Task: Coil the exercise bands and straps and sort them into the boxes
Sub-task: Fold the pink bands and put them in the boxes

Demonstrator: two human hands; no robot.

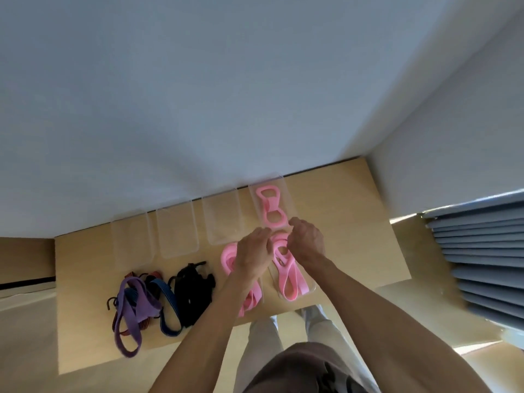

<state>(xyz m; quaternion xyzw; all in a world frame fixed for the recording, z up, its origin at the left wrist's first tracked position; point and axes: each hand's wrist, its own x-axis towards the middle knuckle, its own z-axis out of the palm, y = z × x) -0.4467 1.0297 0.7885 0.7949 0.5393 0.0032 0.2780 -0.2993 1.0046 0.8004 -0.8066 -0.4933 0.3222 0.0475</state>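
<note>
Head view: we judge the pink band (286, 268) soft and light; both hands (253, 252) (306, 241) clasp it mid-frame, best held at its loops.

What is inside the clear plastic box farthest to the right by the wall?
A pink figure-eight rubber exercise band lies inside the clear plastic box; its near end is hidden behind the right hand.

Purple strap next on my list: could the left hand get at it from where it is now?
Probably yes. The purple strap lies on top of the tangled pile, left of the left hand, with only bare table between. That hand's grip looks busy at the pink band.
</note>
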